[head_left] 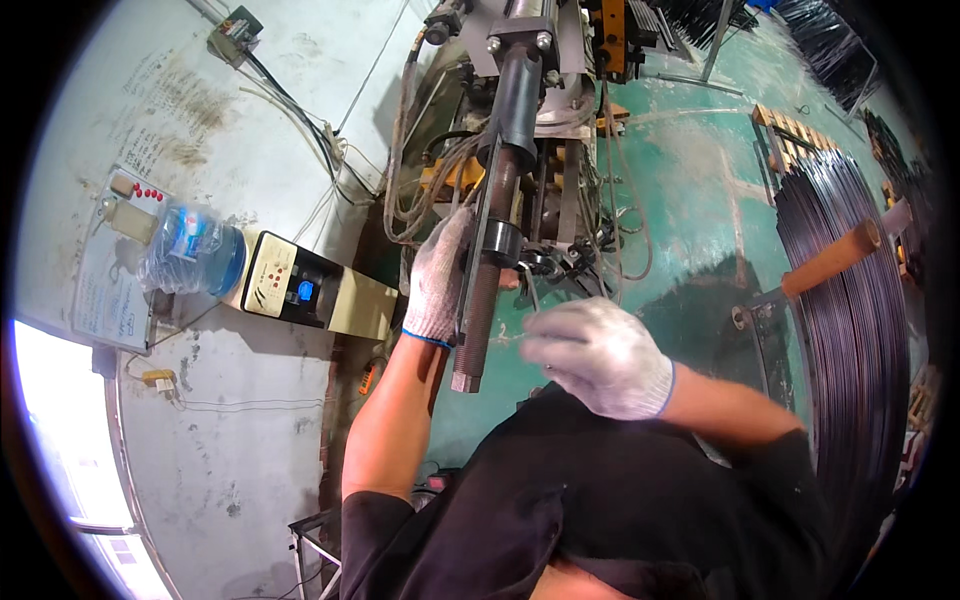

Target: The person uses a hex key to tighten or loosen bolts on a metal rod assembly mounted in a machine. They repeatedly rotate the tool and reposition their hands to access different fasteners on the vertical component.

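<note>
A dark threaded rod [479, 325] with a squared end points toward me from a machine's black cylinder [517, 110]. A black collar [501, 241] sits round the rod. Along the rod's left side runs a long thin metal bar [470, 275]. My left hand [438, 278], in a white knitted glove, is closed at this bar, close against the rod; some of its fingers are hidden behind. To the right of the rod's end, my gloved right hand [600, 358] is bent and smeared by motion. A slim metal tool [532, 288] shows just above its fingers; whether they touch it is unclear.
Hoses [402, 170] hang left of the machine. A water dispenser [290, 285] with a big bottle [190, 248] stands by the left wall. At the right lie bundled dark rods [850, 300], beside an orange-brown tube [832, 258] on a stand. The floor [690, 180] is green.
</note>
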`<state>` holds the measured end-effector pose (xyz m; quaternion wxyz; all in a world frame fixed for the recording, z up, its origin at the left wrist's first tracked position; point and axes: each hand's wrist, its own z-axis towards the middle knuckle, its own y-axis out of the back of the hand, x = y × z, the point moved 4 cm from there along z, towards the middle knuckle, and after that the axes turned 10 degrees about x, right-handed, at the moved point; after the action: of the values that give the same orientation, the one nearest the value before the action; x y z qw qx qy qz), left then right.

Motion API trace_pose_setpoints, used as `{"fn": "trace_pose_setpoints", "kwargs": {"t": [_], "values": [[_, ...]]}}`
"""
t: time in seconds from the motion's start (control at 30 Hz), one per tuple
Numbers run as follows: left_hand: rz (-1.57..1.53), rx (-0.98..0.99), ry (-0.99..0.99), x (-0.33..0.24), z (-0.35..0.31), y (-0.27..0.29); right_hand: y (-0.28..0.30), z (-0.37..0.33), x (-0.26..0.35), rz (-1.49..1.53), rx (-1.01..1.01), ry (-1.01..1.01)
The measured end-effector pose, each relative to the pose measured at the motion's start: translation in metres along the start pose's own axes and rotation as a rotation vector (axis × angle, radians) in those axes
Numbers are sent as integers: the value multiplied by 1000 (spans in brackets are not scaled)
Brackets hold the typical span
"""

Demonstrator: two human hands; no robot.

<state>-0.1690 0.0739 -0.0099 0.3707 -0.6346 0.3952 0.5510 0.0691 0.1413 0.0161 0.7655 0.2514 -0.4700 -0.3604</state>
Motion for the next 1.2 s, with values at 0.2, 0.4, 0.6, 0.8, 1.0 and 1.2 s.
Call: {"fn": "trace_pose_setpoints", "kwargs": {"t": [0.2,0.4,0.6,0.8,1.0,1.2], "values": [[322,-18,-13,0,1,3,-52,-21,-26,1412,-201,-699],[36,49,253,-9,-5,-2,-51,43,-3,1640,-385,-606],[-452,78,375,2,2,-1,-38,76,18,1366,-406,-718],[-682,22,288,7,12,-9,-44,77,15,1211,-433,-630],[-624,139,207,9,9,-15,-46,69,15,1061,-315,-695],[-507,60,146,16,11,-16,-12,37,-4,668,67,-624]]}}
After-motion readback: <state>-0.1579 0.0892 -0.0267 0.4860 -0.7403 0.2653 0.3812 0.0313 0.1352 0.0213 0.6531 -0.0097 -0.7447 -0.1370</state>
